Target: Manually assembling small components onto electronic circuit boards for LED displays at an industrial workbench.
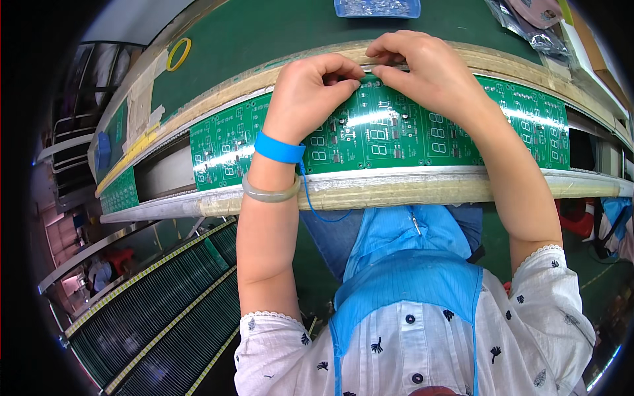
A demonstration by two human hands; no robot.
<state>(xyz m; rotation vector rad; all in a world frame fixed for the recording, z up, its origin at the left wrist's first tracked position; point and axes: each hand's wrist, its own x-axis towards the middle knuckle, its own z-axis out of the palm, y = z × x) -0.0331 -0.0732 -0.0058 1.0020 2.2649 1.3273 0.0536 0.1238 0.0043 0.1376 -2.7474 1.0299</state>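
Observation:
Both my hands work at the far edge of a long row of green circuit boards (389, 150), which lies in a rail and has white digit outlines and small soldered parts. My left hand (305, 89) is closed, thumb and forefinger pinched together over the board's far edge. It wears a blue wrist strap (280, 149) with a thin cord, and a pale bangle. Just to its right, my right hand (428, 71) curls its thumb and forefinger toward the same spot. Whatever the fingertips hold is too small to make out.
Beyond the rail stands a blue tray (376, 9) of small clear parts. A yellow tape ring (178, 55) lies at the far left, plastic bags (538, 33) at the far right. Wooden strips (422, 189) border the rail. A rack of upright boards (165, 297) stands at the lower left.

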